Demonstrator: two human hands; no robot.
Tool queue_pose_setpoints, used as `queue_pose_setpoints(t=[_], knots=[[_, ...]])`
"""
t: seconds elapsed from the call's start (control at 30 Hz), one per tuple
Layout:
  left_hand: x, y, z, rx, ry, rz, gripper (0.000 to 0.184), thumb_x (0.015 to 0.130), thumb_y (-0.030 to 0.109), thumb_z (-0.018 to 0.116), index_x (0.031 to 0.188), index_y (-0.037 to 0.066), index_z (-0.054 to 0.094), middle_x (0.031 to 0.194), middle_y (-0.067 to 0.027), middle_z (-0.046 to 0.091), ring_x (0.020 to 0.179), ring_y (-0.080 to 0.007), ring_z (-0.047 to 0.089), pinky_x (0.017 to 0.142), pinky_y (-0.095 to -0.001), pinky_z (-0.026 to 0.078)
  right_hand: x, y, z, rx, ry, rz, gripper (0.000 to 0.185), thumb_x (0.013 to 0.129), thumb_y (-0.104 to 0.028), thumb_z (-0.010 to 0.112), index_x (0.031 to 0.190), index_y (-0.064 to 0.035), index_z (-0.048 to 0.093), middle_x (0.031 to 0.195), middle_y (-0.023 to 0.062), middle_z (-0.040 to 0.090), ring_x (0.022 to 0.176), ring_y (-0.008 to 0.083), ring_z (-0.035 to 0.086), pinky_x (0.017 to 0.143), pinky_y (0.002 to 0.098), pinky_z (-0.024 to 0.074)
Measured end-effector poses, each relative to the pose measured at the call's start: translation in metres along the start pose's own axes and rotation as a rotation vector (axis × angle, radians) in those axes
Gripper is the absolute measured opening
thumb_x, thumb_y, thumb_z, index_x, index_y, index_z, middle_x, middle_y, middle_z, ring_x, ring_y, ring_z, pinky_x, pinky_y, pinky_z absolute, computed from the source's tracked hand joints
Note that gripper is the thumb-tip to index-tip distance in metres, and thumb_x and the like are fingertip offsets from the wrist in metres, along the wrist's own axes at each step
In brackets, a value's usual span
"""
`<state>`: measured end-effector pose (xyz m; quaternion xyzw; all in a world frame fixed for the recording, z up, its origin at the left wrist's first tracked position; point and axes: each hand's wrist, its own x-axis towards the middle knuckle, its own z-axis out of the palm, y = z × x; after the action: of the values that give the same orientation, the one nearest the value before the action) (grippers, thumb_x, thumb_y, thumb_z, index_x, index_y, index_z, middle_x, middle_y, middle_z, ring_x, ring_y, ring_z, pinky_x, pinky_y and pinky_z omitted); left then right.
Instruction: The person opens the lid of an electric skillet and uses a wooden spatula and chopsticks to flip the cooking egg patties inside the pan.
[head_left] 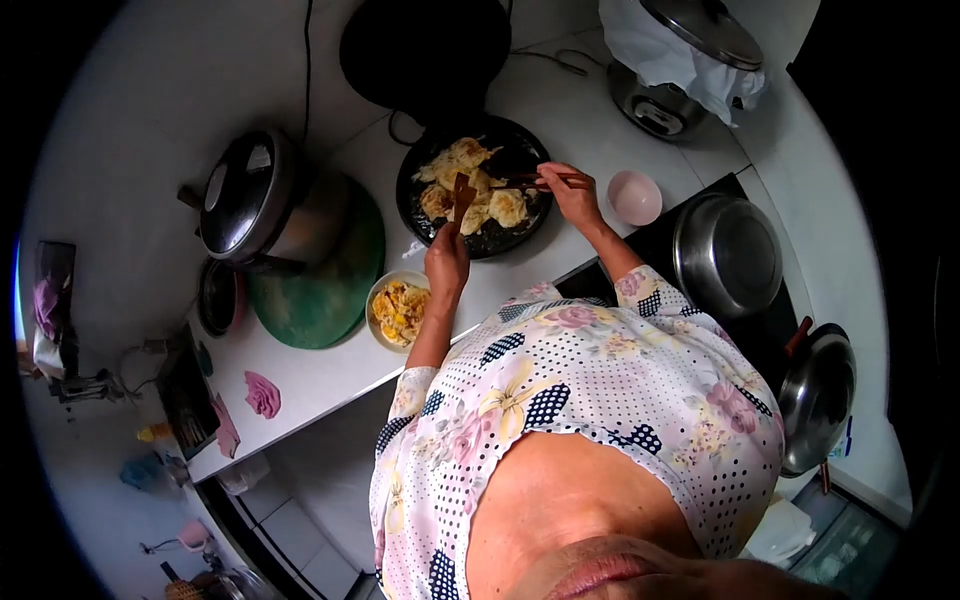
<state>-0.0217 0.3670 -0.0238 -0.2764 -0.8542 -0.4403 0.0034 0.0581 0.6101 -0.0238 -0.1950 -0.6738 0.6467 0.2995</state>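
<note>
My left hand (447, 262) is closed on the handle of a brown spatula (463, 200), whose blade rests over the food in a round black electric griddle (405, 205). Chopsticks (555, 181) are gripped in my right hand (573, 195) at the griddle's right side, their tips reaching in toward the food. Several pale, browned pieces that look like fried egg (507, 208) lie in the griddle. The griddle's black lid (425, 50) stands raised behind it. A bowl of yellow egg-like food (400, 313) sits beside my left forearm.
A pressure cooker (245, 200) stands on the left near a round green board (320, 310). On the right are a small pink bowl (635, 198), a metal basin (728, 255) and a lidded wok (820, 400). A rice cooker (650, 105) is at the back right. Pink cloths (262, 395) lie front left.
</note>
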Motion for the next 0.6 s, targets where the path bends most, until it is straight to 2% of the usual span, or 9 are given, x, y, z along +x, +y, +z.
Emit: queue_pose_setpoints(t=[0.07,0.13,0.27,0.37,0.4,0.5,0.6], knots=[[0.006,0.006,0.000,-0.002,0.029,0.049,0.025,0.086,0.012,0.054,0.108,0.001,0.059,0.086,-0.0208,0.065,0.078,-0.0329,0.065,0.067,-0.0377,0.050,0.001,0.005,-0.004,0.099,0.040,0.029,0.024,0.090,-0.016,0.058,0.100,0.0054,0.063,0.089,0.0099,0.067,0.079,0.0164,0.066,0.066,0.0256,0.0529],[0.013,0.015,0.000,-0.008,-0.051,-0.030,0.026,0.086,0.012,0.054,0.109,0.001,0.059,0.085,-0.0210,0.065,0.078,-0.0323,0.065,0.067,-0.0367,0.049,0.003,0.002,-0.008,0.207,0.063,0.059,0.027,0.090,-0.018,0.058,0.101,0.0065,0.062,0.088,0.0106,0.067,0.078,0.0165,0.066,0.067,0.0257,0.0533],[0.028,0.033,0.005,0.046,-0.150,-0.030,0.027,0.085,0.011,0.055,0.110,0.001,0.059,0.083,-0.0204,0.065,0.075,-0.0290,0.065,0.066,-0.0352,0.049,0.008,-0.002,-0.026,0.176,0.130,0.087,0.028,0.091,-0.019,0.057,0.103,0.0060,0.061,0.087,0.0120,0.067,0.076,0.0168,0.065,0.067,0.0274,0.0545],[0.030,0.045,0.002,-0.022,-0.174,-0.097,0.025,0.084,0.012,0.056,0.107,0.004,0.060,0.082,-0.0201,0.065,0.075,-0.0360,0.063,0.064,-0.0402,0.049,0.004,-0.004,-0.042,0.135,0.237,0.134,0.027,0.091,-0.018,0.056,0.102,0.0058,0.061,0.086,0.0114,0.066,0.075,0.0166,0.065,0.065,0.0276,0.0549],[0.026,0.025,0.011,-0.096,-0.087,-0.049,0.025,0.085,0.013,0.056,0.107,0.003,0.060,0.078,-0.0193,0.065,0.070,-0.0305,0.064,0.062,-0.0369,0.048,0.002,-0.006,-0.048,0.134,0.263,0.122,0.025,0.091,-0.016,0.056,0.101,0.0053,0.061,0.085,0.0110,0.066,0.076,0.0168,0.065,0.065,0.0275,0.0553],[0.015,-0.018,0.003,-0.288,0.000,-0.202,0.026,0.086,0.013,0.057,0.109,0.002,0.059,0.077,-0.0162,0.065,0.067,-0.0204,0.063,0.063,-0.0319,0.048,-0.011,-0.024,-0.058,0.167,0.283,0.099,0.022,0.091,-0.015,0.055,0.101,0.0047,0.061,0.085,0.0105,0.065,0.075,0.0173,0.065,0.066,0.0279,0.0558],[-0.002,-0.011,-0.028,-0.227,0.015,-0.294,0.029,0.089,0.009,0.056,0.114,-0.007,0.054,0.098,-0.0112,0.063,0.083,-0.0134,0.058,0.071,-0.0244,0.046,-0.014,-0.018,-0.051,0.206,0.259,0.117,0.021,0.091,-0.014,0.055,0.101,0.0044,0.061,0.086,0.0099,0.065,0.076,0.0171,0.065,0.066,0.0282,0.0563]])
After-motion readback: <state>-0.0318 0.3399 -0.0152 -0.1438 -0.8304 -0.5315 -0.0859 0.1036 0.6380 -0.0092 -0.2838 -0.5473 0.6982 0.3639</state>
